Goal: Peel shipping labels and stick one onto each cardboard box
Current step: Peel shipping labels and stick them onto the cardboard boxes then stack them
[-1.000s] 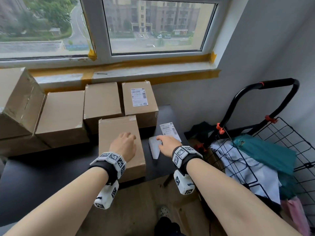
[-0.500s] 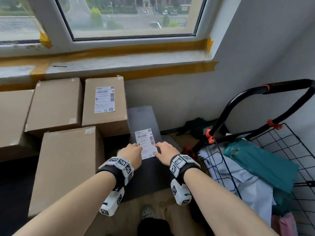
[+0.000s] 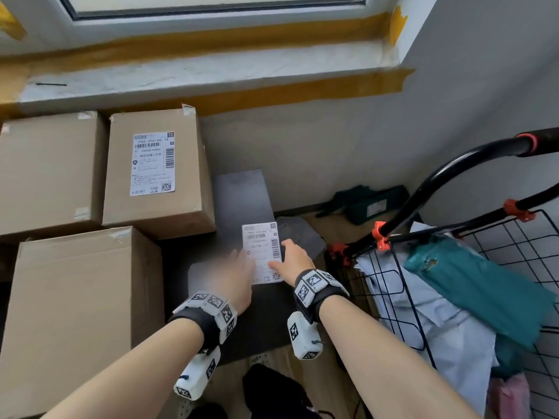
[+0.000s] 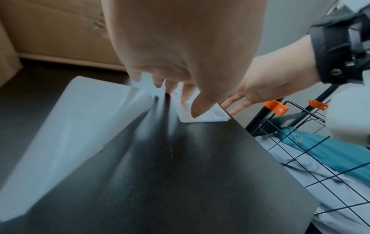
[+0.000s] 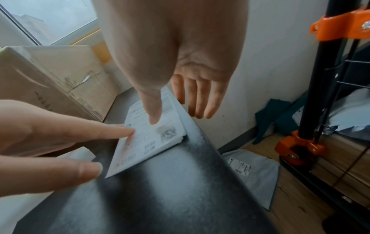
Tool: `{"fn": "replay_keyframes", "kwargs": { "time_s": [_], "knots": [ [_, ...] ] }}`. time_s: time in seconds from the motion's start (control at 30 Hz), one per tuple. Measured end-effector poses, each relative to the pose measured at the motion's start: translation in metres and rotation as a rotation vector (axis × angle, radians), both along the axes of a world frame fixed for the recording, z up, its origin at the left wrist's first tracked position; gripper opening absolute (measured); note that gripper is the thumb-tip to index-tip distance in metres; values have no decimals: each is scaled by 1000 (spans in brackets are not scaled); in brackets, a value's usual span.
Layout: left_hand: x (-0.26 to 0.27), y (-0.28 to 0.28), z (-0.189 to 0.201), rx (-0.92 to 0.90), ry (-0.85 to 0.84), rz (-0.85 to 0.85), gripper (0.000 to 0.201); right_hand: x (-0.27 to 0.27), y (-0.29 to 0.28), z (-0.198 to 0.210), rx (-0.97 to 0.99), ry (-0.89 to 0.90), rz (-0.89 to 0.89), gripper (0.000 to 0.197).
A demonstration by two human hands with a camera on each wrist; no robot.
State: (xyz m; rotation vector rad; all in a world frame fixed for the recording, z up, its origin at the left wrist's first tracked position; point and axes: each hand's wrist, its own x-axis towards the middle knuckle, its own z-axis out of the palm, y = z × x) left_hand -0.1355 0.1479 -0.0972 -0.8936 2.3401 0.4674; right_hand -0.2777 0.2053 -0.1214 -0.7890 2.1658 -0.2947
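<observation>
A stack of white shipping labels (image 3: pixel 261 252) lies at the right edge of the dark table (image 3: pixel 260 316). My left hand (image 3: pixel 242 261), blurred, has straight fingers touching the stack's left edge (image 5: pixel 128 134). My right hand (image 3: pixel 284 255) rests its thumb (image 5: pixel 152 114) on the top label, while its other fingers (image 5: pixel 198 101) reach straight past the table edge. Neither hand grips anything. The far box (image 3: pixel 157 173) carries a label (image 3: pixel 152 163). The near box (image 3: pixel 81 313) and the box behind it (image 3: pixel 48 170) show bare tops.
A white backing sheet (image 4: pixel 70 126) lies on the table left of the stack. To the right stands a black wire cart (image 3: pixel 453 252) with grey and teal mailer bags (image 3: pixel 472 282). A grey mailer (image 5: pixel 252 171) lies on the wooden floor below the table edge.
My left hand left the near box's top and came to the label stack beside my right hand. The head view dropped and shifted right. The left hand is still moving.
</observation>
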Motion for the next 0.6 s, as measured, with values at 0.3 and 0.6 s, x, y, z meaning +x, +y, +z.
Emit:
{"fn": "replay_keyframes", "kwargs": {
  "time_s": [0.3, 0.6],
  "knots": [
    [-12, 0, 10, 113, 132, 86, 61, -13, 6, 4, -99, 28, -206, 4],
    [-8, -16, 53, 134, 296, 278, 49, -15, 4, 29, -273, -224, -303, 10]
  ]
}}
